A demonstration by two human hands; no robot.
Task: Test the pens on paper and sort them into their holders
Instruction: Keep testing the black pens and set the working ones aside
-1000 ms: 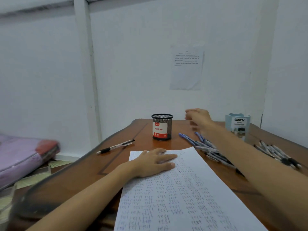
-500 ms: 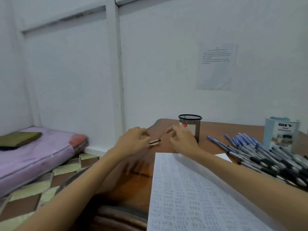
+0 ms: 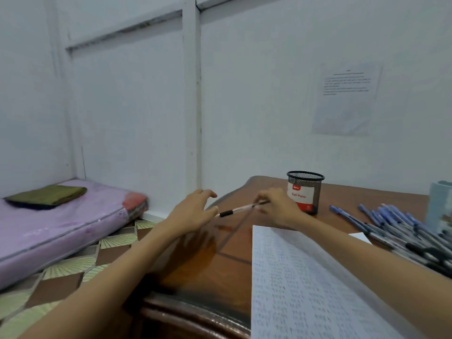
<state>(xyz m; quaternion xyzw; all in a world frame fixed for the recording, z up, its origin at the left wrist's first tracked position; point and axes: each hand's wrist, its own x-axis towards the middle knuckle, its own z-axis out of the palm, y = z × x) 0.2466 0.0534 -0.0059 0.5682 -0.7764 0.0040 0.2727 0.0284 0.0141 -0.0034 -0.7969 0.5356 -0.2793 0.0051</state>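
A thin pen (image 3: 241, 208) with a white barrel and a black end hangs level above the table's left part. My right hand (image 3: 277, 209) pinches its right end, just in front of the black mesh holder (image 3: 305, 192) labelled "Ball Pens". Beside the pen's black end is my left hand (image 3: 193, 211), fingers loosely curved and spread, thumb close to that end and index finger raised off it. A sheet of paper (image 3: 305, 289) covered in written marks lies under my right forearm. A pile of blue and black pens (image 3: 403, 231) lies at the right, next to a pale blue holder (image 3: 439, 204).
The wooden table (image 3: 220, 265) has a curved left edge close to my left arm. Left of it, on a tiled floor, lies a pink mattress (image 3: 61, 223) with a folded green cloth (image 3: 46, 195). A printed sheet (image 3: 347, 99) hangs on the white wall.
My view has turned left. My right hand left the pen pile and took up the pen that lay at the table's left; my left hand came off the paper and up beside it.
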